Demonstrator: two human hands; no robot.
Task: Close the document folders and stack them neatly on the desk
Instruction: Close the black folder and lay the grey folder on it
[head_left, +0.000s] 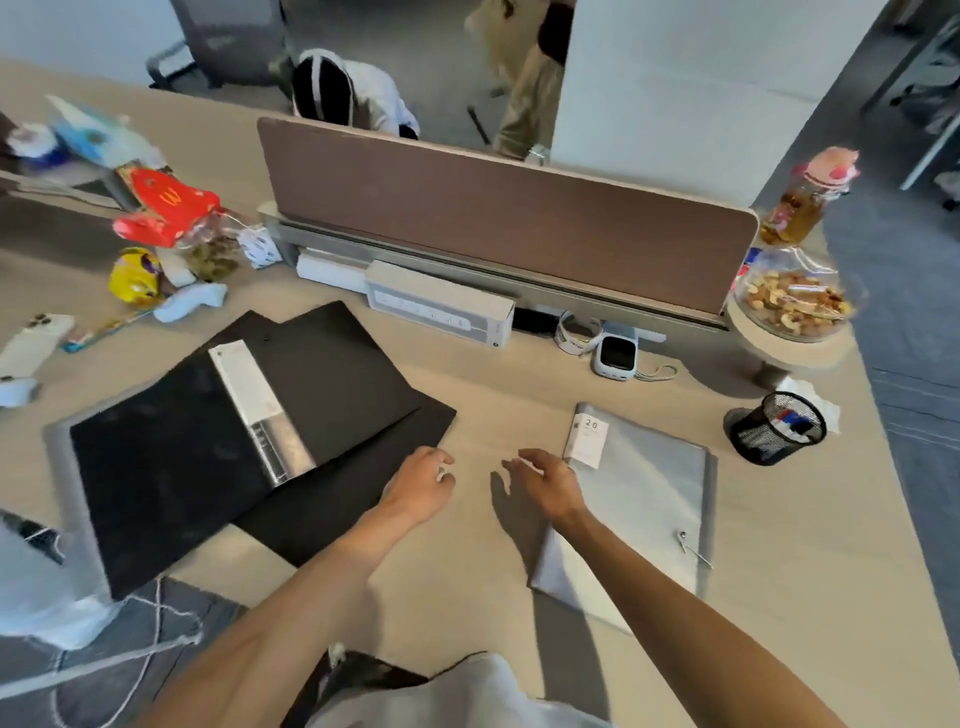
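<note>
A black folder (171, 467) lies open on the desk at the left, its white and clear spine strip (260, 405) facing up. A second black folder (358, 467) lies partly under it, sticking out toward the middle. A grey folder (644, 499) lies closed at the right with a white label near its top. My left hand (423, 483) hovers with loose fingers just off the right corner of the lower black folder and holds nothing. My right hand (545, 480) hovers at the grey folder's left edge, fingers relaxed, holding nothing.
A brown partition (493, 208) runs along the back with a white box (441, 306) below it. Snack bags (166, 208) and a phone (31, 343) lie at the left. A black mesh pen cup (779, 426), a nut bowl (795, 301) and a bottle (805, 202) stand at the right.
</note>
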